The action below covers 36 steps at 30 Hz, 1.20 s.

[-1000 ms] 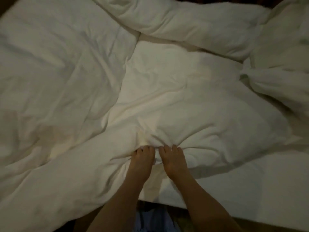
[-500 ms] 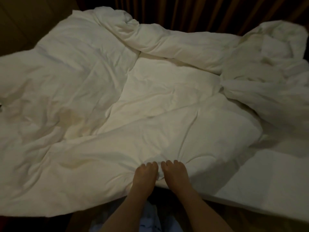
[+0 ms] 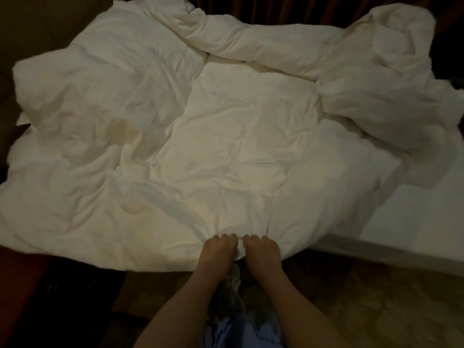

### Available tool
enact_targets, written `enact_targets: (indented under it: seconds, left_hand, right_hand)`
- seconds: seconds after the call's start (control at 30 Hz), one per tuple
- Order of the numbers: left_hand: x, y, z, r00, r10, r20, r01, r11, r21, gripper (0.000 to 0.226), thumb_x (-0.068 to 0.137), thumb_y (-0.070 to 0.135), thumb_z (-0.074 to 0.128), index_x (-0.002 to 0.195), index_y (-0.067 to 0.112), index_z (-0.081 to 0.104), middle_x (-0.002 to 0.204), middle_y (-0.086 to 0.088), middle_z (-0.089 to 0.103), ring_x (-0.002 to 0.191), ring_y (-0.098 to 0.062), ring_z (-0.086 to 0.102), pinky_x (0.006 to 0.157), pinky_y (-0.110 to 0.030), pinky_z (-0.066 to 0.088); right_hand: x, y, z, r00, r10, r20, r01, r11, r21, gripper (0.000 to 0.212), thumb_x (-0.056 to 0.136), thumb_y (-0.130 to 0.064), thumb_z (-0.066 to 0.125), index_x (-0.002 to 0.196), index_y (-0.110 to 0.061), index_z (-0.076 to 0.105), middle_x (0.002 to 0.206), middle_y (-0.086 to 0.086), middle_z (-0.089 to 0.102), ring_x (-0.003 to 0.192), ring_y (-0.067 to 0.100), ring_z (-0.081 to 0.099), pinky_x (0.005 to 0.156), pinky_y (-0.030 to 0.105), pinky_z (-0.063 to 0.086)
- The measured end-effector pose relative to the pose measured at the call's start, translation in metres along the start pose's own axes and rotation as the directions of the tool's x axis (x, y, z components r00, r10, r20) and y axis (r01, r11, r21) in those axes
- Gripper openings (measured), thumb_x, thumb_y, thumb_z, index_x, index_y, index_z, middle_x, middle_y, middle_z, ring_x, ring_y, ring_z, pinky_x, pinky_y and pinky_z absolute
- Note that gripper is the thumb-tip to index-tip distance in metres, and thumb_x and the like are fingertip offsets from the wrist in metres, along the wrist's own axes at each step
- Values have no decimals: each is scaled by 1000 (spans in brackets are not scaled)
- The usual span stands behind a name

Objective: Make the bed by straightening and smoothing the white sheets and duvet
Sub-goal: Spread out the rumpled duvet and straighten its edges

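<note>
A rumpled white padded duvet (image 3: 200, 134) covers the left and middle of the bed, its near edge overhanging. The left hand (image 3: 219, 249) and right hand (image 3: 262, 251), side by side, clench that edge in curled fingers. At right, a bunched heap leaves bare white sheet (image 3: 414, 217); such a narrow grip risks dragging the duvet crooked.

That duvet (image 3: 226, 146) you've got is soft matt white cloth, puffy and creased all over. The sheet (image 3: 414, 217) beside it looks like smoother, flatter white fabric. Floor (image 3: 376, 302) looks like slightly glossy wood.
</note>
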<state>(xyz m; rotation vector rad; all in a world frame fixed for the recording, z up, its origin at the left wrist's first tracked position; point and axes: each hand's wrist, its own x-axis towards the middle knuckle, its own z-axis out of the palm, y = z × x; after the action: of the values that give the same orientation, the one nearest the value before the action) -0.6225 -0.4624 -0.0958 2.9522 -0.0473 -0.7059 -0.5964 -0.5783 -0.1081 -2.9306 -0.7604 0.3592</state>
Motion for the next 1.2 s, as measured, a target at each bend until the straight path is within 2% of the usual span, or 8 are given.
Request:
enact_targets:
  seconds: [0.13, 0.23, 0.47, 0.57, 0.63, 0.77, 1.1, 1.2]
  left_hand:
    - [-34, 15, 14, 1000, 25, 7, -25, 1000, 8, 25, 93, 22, 48, 117, 14, 47, 116, -6, 57, 104, -23, 57, 85, -31, 44]
    - [-47, 25, 13, 995, 54, -88, -49, 997, 57, 28, 67, 34, 78, 86, 20, 65, 80, 0, 68, 71, -10, 66, 61, -20, 51]
    - [-71, 38, 75, 968, 167, 189, -199, 966, 163, 30, 96, 14, 39, 126, 8, 42, 127, -13, 49, 118, -30, 44, 96, -36, 34]
    - [-61, 37, 60, 971, 200, 131, -228, 942, 247, 42, 92, 20, 48, 131, 8, 36, 131, -13, 41, 120, -30, 39, 99, -39, 32]
    - [-45, 46, 43, 973, 222, 65, -231, 940, 251, 48, 90, 24, 51, 132, 8, 35, 131, -13, 40, 120, -29, 39, 98, -39, 33]
    - [-9, 86, 13, 962, 272, -7, -263, 936, 235, 39, 91, 24, 46, 126, 6, 41, 127, -13, 44, 116, -29, 42, 94, -38, 35]
    - [79, 246, -2, 972, 234, 17, -233, 957, 170, 36, 90, 21, 47, 123, 7, 43, 124, -11, 46, 113, -27, 43, 93, -36, 35]
    - [108, 298, -8, 982, 184, -40, -181, 981, 75, 36, 91, 27, 46, 122, 10, 44, 124, -9, 45, 115, -25, 43, 93, -34, 34]
  right_hand:
    - [-37, -5, 4, 1000, -1, 26, 1, 1000, -19, 45, 18, -29, 91, 48, -15, 60, 40, 1, 51, 30, 13, 48, 33, 12, 31]
    - [-56, -1, 5, 999, 39, -5, -39, 999, 1, 45, 17, -28, 91, 47, -15, 60, 40, 1, 51, 30, 13, 48, 34, 11, 31]
    - [-119, -13, 45, 988, 30, 153, -25, 999, -33, 49, 13, -31, 91, 49, -15, 63, 45, -2, 53, 37, 10, 51, 39, 12, 36]
    - [-117, -6, 38, 973, 14, 230, -2, 999, -49, 56, 62, -23, 78, 111, -6, 59, 106, 13, 60, 96, 24, 58, 91, 29, 43]
    - [-111, 3, 36, 959, -21, 284, 44, 996, -77, 60, 84, -17, 55, 138, -5, 33, 139, 18, 34, 128, 34, 31, 113, 48, 13]
    - [-97, 42, 14, 964, -10, 266, 41, 993, -113, 51, 90, -18, 47, 138, -5, 36, 146, 20, 23, 136, 35, 17, 114, 51, 1]
    - [-84, 247, -34, 994, 46, 103, -25, 981, -194, 67, 71, -25, 73, 130, -7, 46, 127, 17, 48, 119, 33, 46, 105, 46, 33]
    - [-79, 299, -38, 983, 11, 184, 22, 984, -177, 54, 87, -22, 55, 135, -8, 34, 137, 16, 37, 127, 33, 33, 110, 47, 21]
